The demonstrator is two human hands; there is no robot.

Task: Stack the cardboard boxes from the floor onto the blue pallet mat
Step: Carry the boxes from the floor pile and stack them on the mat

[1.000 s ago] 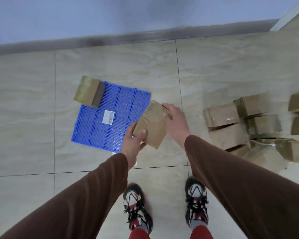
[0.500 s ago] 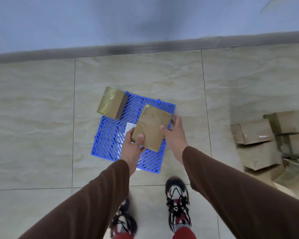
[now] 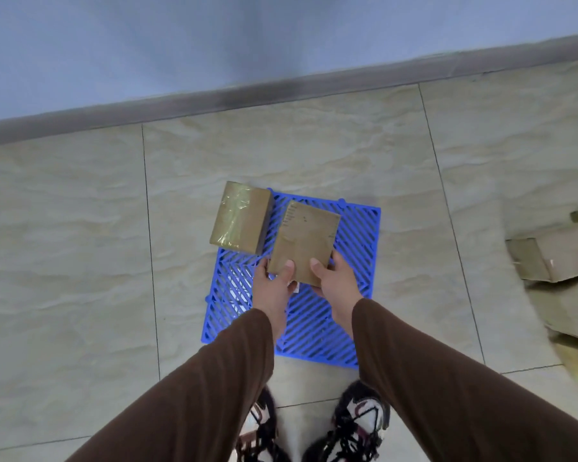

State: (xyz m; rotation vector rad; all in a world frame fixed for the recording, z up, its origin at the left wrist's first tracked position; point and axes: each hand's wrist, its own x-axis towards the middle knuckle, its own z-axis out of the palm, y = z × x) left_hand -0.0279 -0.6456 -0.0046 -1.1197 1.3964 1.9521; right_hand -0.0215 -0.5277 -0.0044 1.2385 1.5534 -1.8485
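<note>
The blue pallet mat (image 3: pixel 354 295) lies on the tiled floor in front of my feet. A taped cardboard box (image 3: pixel 241 221) sits on its far left corner. I hold a second, flat cardboard box (image 3: pixel 304 238) over the mat's far middle, just right of the first box. My left hand (image 3: pixel 274 288) grips its near left edge and my right hand (image 3: pixel 334 281) grips its near right corner, thumbs on top. Whether the held box touches the mat cannot be told.
A pile of cardboard boxes (image 3: pixel 561 261) lies on the floor at the right edge of view. A grey skirting board (image 3: pixel 281 91) and a pale blue wall run behind the mat. My two shoes (image 3: pixel 357 425) stand just short of the mat.
I have stepped closer to the mat. The held box has moved left and forward, from over the mat's right edge to beside the taped box. The pile has slid toward the right edge of view.
</note>
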